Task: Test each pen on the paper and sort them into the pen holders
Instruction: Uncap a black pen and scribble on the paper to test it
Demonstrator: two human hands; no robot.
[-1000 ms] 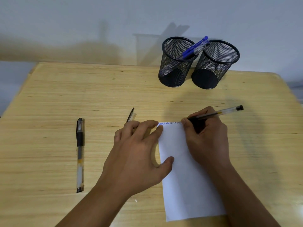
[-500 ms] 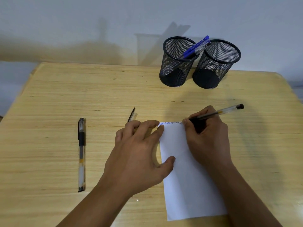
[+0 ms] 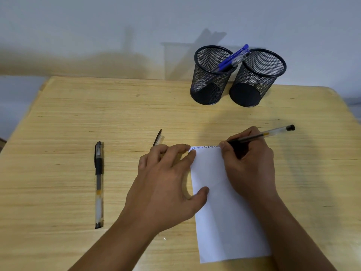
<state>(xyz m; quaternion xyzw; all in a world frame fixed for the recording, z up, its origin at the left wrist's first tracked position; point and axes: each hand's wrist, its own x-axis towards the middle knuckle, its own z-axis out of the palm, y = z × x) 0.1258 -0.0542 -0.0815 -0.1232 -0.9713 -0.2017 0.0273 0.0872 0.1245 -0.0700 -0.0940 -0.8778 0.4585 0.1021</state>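
A white paper point(image 3: 222, 216) lies on the wooden table point(image 3: 78, 118). My right hand point(image 3: 248, 163) grips a clear black-capped pen point(image 3: 273, 133), its tip at the paper's top edge beside a row of small blue writing. My left hand point(image 3: 168, 182) presses the paper's left edge with fingertips and thumb. Partly hidden under its fingers lies a pen cap point(image 3: 157, 139). A black gel pen point(image 3: 98, 182) lies to the left. Two black mesh holders stand at the back: the left holder point(image 3: 211, 79) has blue pens point(image 3: 232, 58) in it, the right holder point(image 3: 257, 79) looks empty.
A pale wall rises right behind the table's far edge. The table's left and right edges taper toward the back.
My right hand has shifted the pen slightly along the top edge of the paper; its far end sits a little lower. My left hand stays put.
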